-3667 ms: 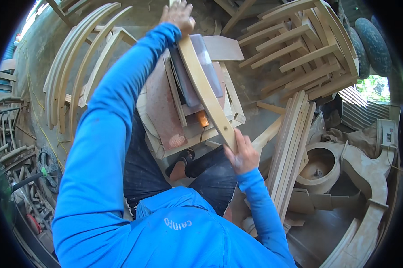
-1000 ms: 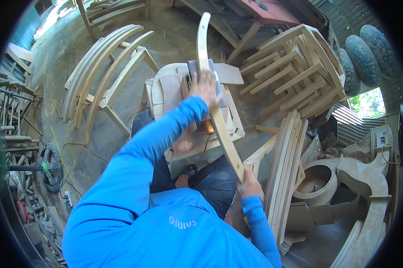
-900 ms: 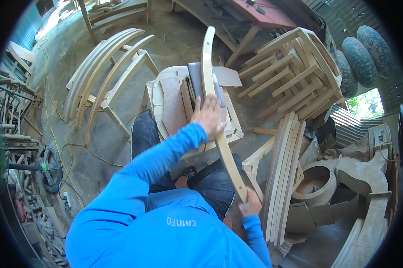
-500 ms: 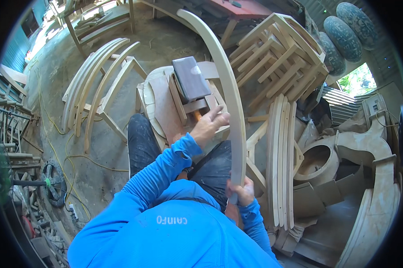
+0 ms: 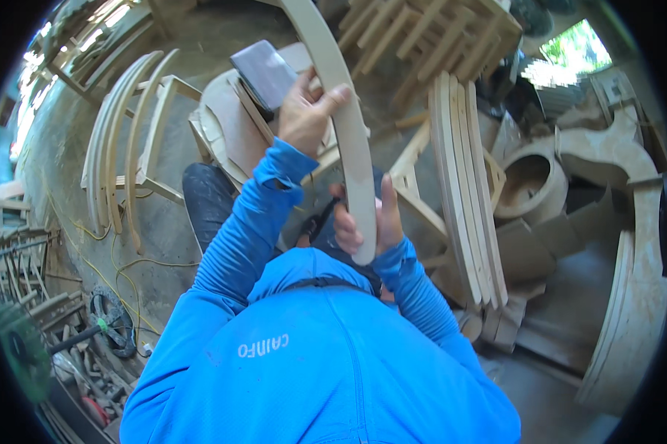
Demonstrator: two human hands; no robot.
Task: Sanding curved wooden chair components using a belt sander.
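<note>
Left hand (image 5: 307,117): half-curled, thumb over slat's (image 5: 354,155) left edge; cannot tell whether gripping. Right hand (image 5: 389,231): curled round near end, thumb raised alongside. Slat right of grey block (image 5: 264,74).

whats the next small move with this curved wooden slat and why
Probably ease the curved wooden slat left over the grey block: the left hand holds it partway along, the right hand at its near end, and the block's flat top lies bare.
</note>
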